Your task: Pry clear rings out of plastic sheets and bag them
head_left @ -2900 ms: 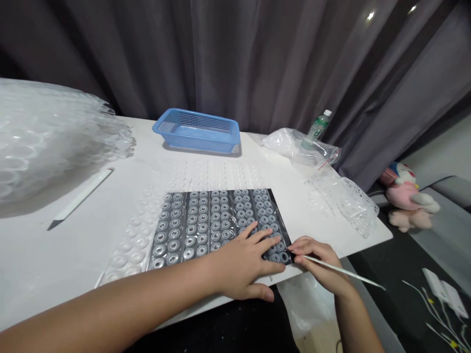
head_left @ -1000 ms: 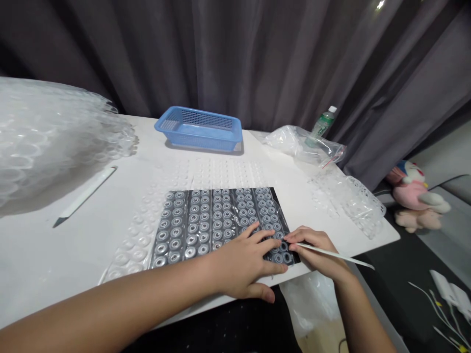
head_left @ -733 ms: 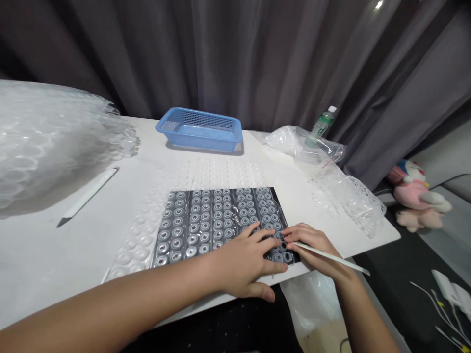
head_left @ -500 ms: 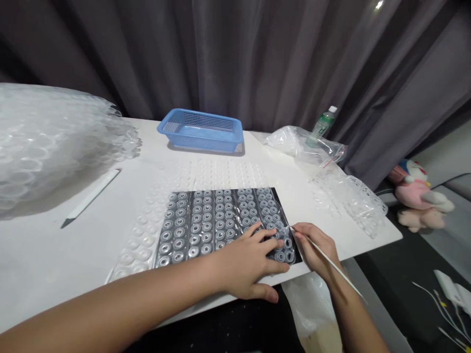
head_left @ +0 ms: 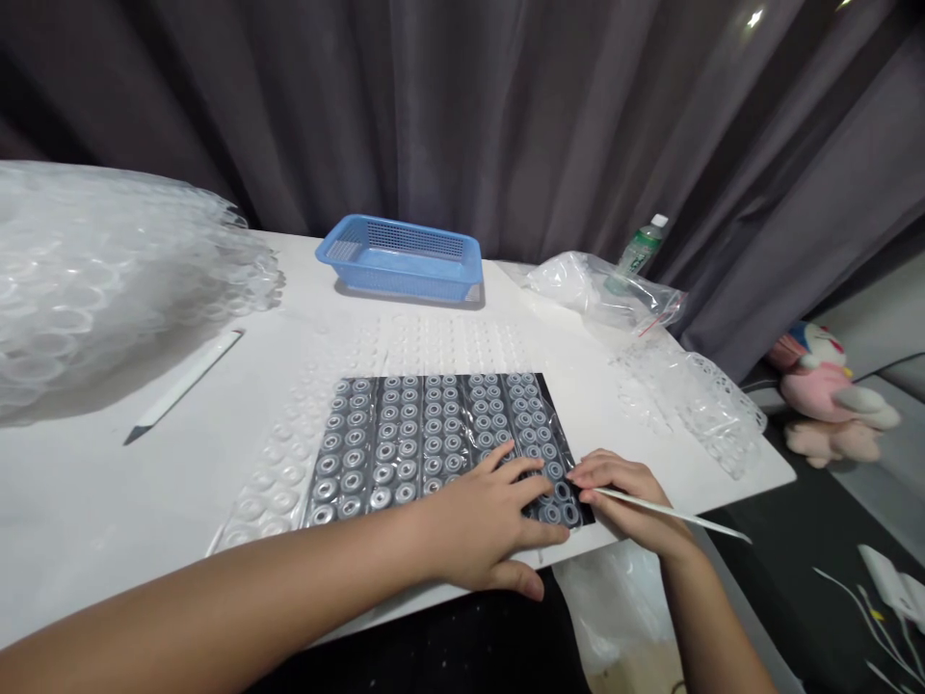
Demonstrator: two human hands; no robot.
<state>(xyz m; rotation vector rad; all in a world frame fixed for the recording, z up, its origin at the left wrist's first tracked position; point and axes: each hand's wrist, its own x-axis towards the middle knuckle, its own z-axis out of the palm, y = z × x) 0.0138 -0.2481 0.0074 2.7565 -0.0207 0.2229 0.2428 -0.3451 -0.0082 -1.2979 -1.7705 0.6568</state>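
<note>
A black sheet (head_left: 553, 410) lies near the table's front edge, carrying rows of small grey ring-shaped pieces that look like bearings (head_left: 434, 424) under clear plastic. Across its lower right part rests my left hand (head_left: 498, 520), palm down with fingers spread over the pieces. At the sheet's right edge, my right hand (head_left: 628, 496) has its fingers closed around a thin white stick-like tool (head_left: 698, 519). The tool's free end points right, over the table edge. Its other end is hidden in my fingers, whose tips touch the sheet's edge beside the last rings.
Clear blister plastic (head_left: 285, 463) lies left of and behind the sheet. A blue basket (head_left: 405, 280) stands at the back. A large bubble-wrap bundle (head_left: 108, 289) and a white pen-shaped tool (head_left: 184, 386) are on the left. Clear bags (head_left: 599, 289) and a bottle (head_left: 642, 249) sit at right.
My right hand has moved slightly down along the sheet's right edge, and the white tool has swung from a steep slant to nearly level. My left hand stays in place.
</note>
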